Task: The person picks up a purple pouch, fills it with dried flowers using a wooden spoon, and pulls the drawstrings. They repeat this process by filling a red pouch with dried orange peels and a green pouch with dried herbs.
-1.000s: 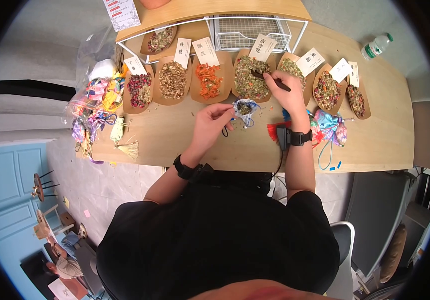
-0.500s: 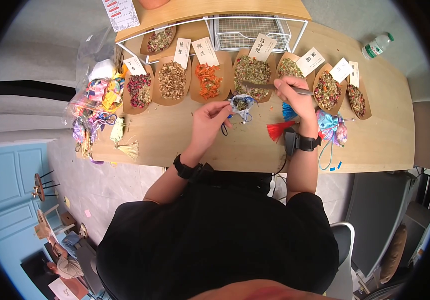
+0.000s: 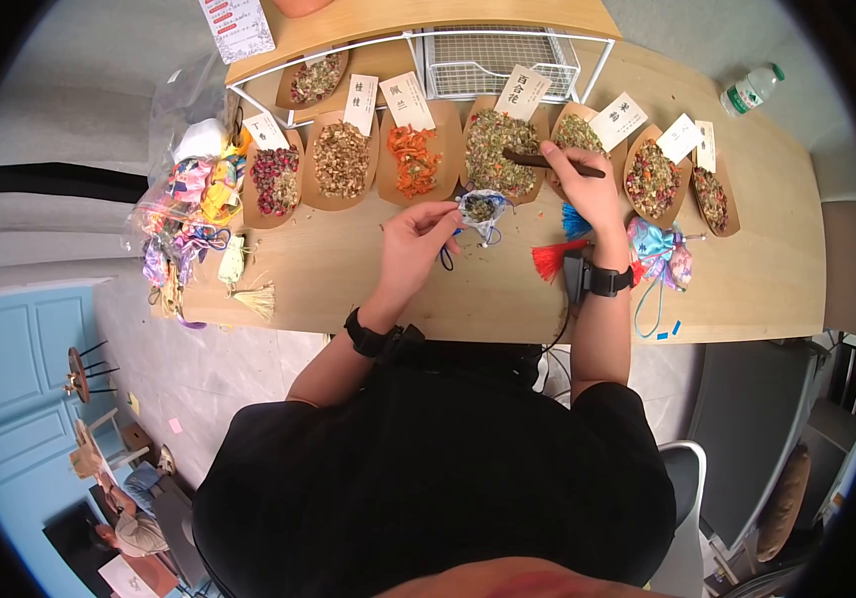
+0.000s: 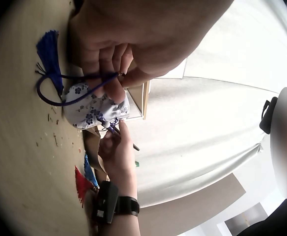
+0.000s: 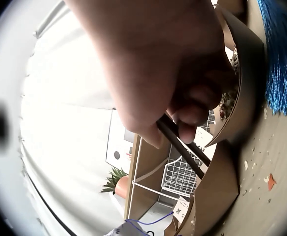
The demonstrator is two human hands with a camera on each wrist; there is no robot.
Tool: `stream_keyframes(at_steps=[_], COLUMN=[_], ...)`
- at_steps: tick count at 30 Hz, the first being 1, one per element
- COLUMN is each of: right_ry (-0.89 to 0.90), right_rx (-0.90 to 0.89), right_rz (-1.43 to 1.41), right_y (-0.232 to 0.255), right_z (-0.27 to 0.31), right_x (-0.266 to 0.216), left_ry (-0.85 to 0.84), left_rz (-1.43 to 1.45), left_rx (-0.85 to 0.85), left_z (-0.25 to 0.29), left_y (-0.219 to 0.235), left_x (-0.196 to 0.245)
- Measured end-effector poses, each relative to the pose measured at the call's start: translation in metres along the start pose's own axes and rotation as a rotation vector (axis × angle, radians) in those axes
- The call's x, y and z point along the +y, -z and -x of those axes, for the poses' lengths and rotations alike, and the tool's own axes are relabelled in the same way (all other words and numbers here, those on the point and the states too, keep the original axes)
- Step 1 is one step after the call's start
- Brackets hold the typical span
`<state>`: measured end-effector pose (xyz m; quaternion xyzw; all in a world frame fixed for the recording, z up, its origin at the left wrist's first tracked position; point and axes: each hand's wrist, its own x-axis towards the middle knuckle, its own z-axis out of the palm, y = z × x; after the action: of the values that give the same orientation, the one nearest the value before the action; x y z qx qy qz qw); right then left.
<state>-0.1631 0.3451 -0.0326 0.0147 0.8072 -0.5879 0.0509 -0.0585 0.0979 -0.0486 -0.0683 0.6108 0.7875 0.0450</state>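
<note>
My left hand pinches the rim of a small white drawstring pouch with blue flowers, a blue cord and a blue tassel. In the head view its mouth is open, with dried herbs inside. My right hand holds dark tweezers between thumb and fingers. Their tips reach over the paper tray of green mixed herbs, just behind the pouch. In the right wrist view the two arms of the tweezers stand slightly apart, and the tray's wall hides their tips.
More paper trays flank it, with orange pieces, brown bits and red buds, each with a card. Bagged colourful pouches lie left; a blue-pink pouch and red tassel lie right. A bottle stands back right.
The tweezers moved from the herb tray toward the pouch, then back over the herbs. My left hand and the pouch shifted slightly left at first, then stayed nearly still.
</note>
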Motion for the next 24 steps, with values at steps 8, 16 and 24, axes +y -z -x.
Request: stream_keyframes(at_steps=[8,16,24], right_ry=[0.242,0.091,0.236], right_rx=[-0.044,-0.123,-0.324], right_rz=[0.284,-0.09,-0.183], right_y=[-0.007,0.002,0.014], right_z=[0.001,0.001,0.009], right_x=[0.001,0.004,-0.001], left_ry=[-0.005,-0.006,0.003], left_rz=[0.003,0.002,-0.019], left_rx=[-0.006,-0.014,-0.014], left_z=[0.001,0.0,0.001], left_y=[0.0,0.001,0.0], left_x=[0.002,0.0,0.003])
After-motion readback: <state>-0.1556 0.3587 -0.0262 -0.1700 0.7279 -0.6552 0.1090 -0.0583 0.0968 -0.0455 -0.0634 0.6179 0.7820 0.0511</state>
